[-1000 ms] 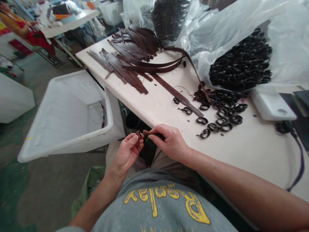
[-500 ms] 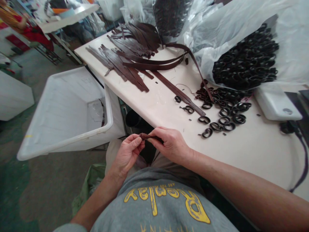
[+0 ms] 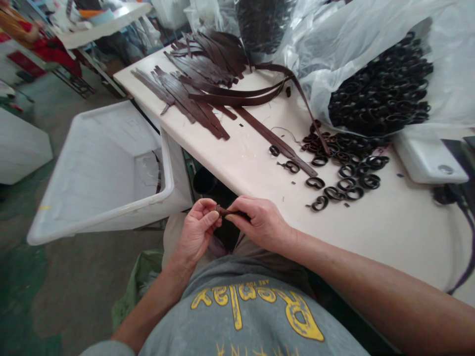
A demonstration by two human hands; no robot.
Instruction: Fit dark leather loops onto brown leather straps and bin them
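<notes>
Low in front of me, just off the table's edge, my two hands meet over a dark brown leather strap. My right hand is closed on the strap, thumb below and fingers over it. With thumb and fingertips, my left hand pinches the strap's end, where a small brown piece looks like a loop; the fingers partly cover it. On the table, nearest my right hand, lie several black leather loops. A long brown strap with a pointed, holed end lies behind them.
More brown straps are heaped at the table's far left. A plastic bag holds many dark loops, beside a white box with a cable. A white bin stands left of the table. A person sits far left.
The small piece at my left fingertips has turned and shows more of its side. Both hands stay almost in place, still closed.
</notes>
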